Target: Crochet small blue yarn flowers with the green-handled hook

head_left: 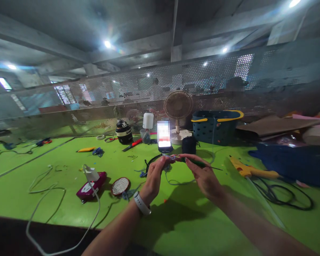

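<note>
Pinched in my left hand [154,179] is a small piece of pale blue-purple crochet [169,157]; its detail is too small to make out. My right hand [206,179] grips a green-handled crochet hook [198,162], whose thin metal end sticks out to the right. The hook's other tip meets the crochet between both hands. A light yarn strand [180,184] loops over the table below them. Just beyond the hands a lit phone [164,137] stands upright, its screen partly blurred. A dark cylindrical cup [189,145] is behind my right hand.
On the green table [77,213] lie a purple power strip [92,186] with a white cable, a pearl-covered round disc [120,186] and blue yarn scraps [97,152]. A fan [178,106] and blue basket [216,129] stand behind. A yellow glue gun [252,170] lies right.
</note>
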